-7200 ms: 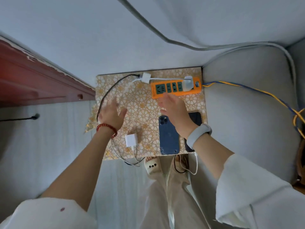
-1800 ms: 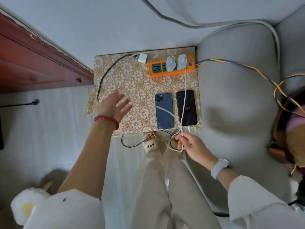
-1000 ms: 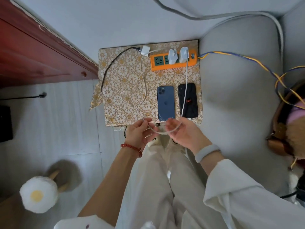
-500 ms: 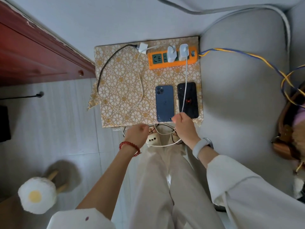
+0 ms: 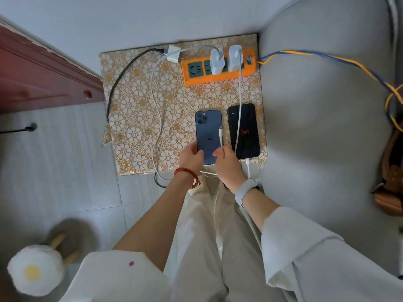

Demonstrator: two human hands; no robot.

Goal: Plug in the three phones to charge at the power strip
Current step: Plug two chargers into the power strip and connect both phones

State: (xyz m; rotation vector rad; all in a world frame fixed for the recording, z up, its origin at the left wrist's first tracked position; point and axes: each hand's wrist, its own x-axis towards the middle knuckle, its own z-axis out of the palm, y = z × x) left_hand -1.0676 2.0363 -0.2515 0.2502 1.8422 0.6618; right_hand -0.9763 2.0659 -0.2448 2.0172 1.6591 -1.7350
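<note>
An orange power strip [image 5: 196, 78] lies at the far edge of a gold flower-patterned mat [image 5: 139, 110], with two white chargers [image 5: 217, 61] plugged into it. A third white charger [image 5: 173, 53] lies loose to its left. A blue phone [image 5: 208, 131] and a black phone [image 5: 247, 136] lie face down, side by side. A white cable is plugged into the black phone's near end. My left hand [image 5: 192, 159] grips the blue phone's near left corner. My right hand [image 5: 226, 165] pinches a white cable with its connector tip [image 5: 220, 136] over the blue phone.
A grey sofa cushion [image 5: 322, 138] borders the mat on the right, crossed by blue and yellow wires [image 5: 327, 58]. A black cable [image 5: 122, 77] and a white cable [image 5: 157, 118] loop over the mat's left half. Dark red furniture [image 5: 39, 77] stands left; a fluffy stool [image 5: 35, 270] at bottom left.
Both hands have come up from the tangle of cables below the mat's edge to the blue phone. The left now grips the phone and the right holds a connector end over it.
</note>
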